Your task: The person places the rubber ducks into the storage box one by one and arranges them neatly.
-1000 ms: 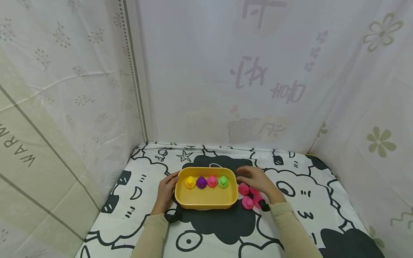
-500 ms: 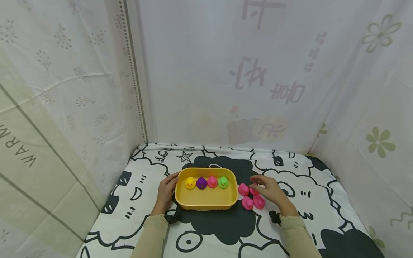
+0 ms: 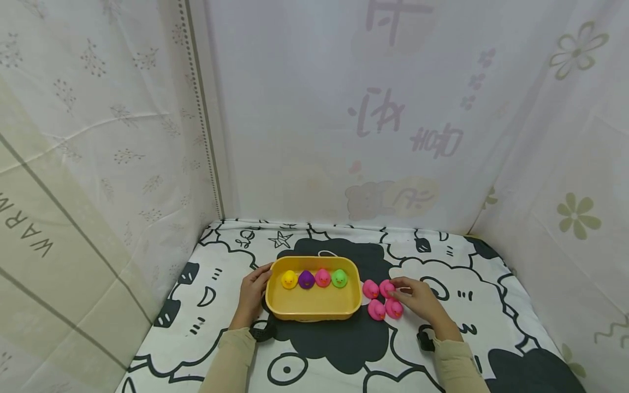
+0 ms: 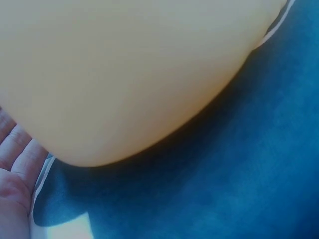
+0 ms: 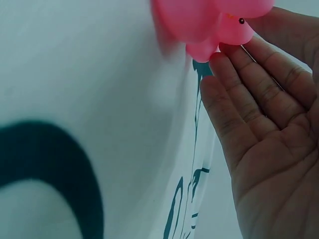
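A yellow tray (image 3: pixel 313 304) lies on the patterned cloth, holding a row of toy ducks: a yellow duck (image 3: pixel 289 280), a purple duck (image 3: pixel 306 280), a pink duck (image 3: pixel 322 278) and a green duck (image 3: pixel 339 279). My left hand (image 3: pixel 253 292) rests against the tray's left end; its fingers (image 4: pixel 30 159) lie along the outer wall in the left wrist view. Right of the tray, several pink ducks sit in a cluster. My right hand (image 3: pixel 419 299) pinches the far right pink duck (image 3: pixel 386 287) of that cluster between thumb and fingers. The right wrist view shows other fingers extended below it.
Other pink ducks, such as one pink duck (image 3: pixel 371 289) beside the tray and another pink duck (image 3: pixel 376 309) nearer me, stand close together. Black-and-white cloth (image 3: pixel 339 349) covers the surface. White curtains (image 3: pixel 295 109) enclose the back and sides.
My right hand has moved from the tray's right rim rightward and toward me to the pink ducks, and now touches one. The left hand and the tray have stayed in place.
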A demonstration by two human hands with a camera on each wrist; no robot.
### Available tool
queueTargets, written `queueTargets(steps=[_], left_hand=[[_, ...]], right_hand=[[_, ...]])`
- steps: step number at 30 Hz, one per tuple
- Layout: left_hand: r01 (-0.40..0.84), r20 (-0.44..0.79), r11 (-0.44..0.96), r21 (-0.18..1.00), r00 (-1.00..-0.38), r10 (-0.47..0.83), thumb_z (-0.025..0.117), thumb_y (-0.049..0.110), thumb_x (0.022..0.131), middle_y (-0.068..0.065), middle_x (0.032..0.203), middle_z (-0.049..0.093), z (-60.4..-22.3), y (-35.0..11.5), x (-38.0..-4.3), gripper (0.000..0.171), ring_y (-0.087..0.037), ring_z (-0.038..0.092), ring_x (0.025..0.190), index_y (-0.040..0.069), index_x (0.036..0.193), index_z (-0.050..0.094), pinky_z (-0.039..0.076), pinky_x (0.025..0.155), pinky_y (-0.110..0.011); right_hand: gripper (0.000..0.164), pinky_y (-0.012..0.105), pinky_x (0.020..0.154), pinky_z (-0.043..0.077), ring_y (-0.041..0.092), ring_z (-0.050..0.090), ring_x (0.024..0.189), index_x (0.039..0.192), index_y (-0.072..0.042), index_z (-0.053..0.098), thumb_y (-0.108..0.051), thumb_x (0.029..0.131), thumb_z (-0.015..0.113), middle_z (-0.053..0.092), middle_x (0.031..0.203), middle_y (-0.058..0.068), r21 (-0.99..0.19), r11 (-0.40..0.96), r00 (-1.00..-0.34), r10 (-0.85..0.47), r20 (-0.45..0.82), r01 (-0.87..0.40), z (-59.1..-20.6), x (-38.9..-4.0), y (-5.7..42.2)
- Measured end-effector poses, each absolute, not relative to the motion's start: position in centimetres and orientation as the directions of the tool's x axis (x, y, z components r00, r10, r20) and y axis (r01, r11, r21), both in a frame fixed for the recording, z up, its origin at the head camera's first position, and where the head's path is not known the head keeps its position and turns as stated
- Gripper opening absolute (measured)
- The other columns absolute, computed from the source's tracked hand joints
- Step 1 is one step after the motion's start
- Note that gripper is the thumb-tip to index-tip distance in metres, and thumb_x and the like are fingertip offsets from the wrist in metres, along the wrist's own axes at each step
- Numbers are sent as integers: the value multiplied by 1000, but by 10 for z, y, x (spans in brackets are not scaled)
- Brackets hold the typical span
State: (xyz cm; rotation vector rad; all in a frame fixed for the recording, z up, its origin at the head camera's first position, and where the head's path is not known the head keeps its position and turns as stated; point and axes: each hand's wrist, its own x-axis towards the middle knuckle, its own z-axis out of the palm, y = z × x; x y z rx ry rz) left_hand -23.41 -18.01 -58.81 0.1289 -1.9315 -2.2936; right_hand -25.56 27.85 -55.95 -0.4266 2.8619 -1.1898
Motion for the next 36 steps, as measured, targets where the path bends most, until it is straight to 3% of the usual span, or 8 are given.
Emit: queueTargets(steps=[5,22,27,36], left_hand=[[56,29,-156,986,-985,-171,61,29,100,-14,137,60,-588,-180,-233,41,-19,65,115,6,133,64,55,93,-26],[17,-8,-208,978,-993,-117,54,18,104,-18,142,56,-573,-181,-226,38,-35,57,126,2,139,59,52,101,-36],[23,3,-181,983,-994,-109,55,17,104,-19,141,56,-556,-178,-216,38,-34,58,125,0,137,59,52,101,-35],[13,-13,-208,978,-993,-120,57,18,103,-17,141,57,-562,-178,-220,37,-32,58,125,1,136,61,51,101,-35]], right_hand=[[40,47,99,54,27,65,113,123,-12,69,-26,87,80,71,117,4,-709,660,-961,-261,92,-247,-562,-257,278],[43,42,96,56,25,65,113,122,-13,70,-32,85,81,71,117,2,-724,639,-962,-240,132,-259,-570,-258,277],[41,42,95,57,27,66,113,123,-15,71,-30,86,81,70,121,4,-722,642,-962,-239,130,-257,-570,-256,277],[37,45,94,57,29,68,110,121,-17,73,-28,86,81,71,121,4,-716,659,-970,-214,114,-229,-567,-254,276]])
